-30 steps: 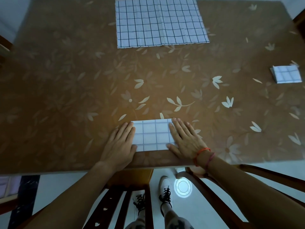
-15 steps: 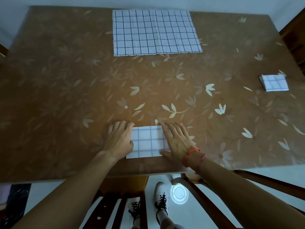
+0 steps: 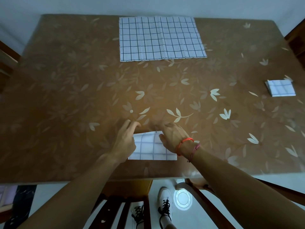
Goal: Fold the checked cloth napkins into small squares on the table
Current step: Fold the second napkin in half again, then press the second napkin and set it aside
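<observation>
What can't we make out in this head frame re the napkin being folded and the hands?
- Head view: the left and right edges of the half-folded white checked cloth napkin are covered by the left hand and the right hand.
- Fingers of both hands curl at its far edge; whether they pinch cloth is unclear.
- Layer count of the small folded checked square at right: too small to tell.

Both hands' fingertips are blurred; the napkin (image 3: 152, 147) side edges lie hidden beneath them.

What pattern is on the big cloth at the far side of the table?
White with a dark grid of checks, on the big cloth, seen from the head view.
</observation>
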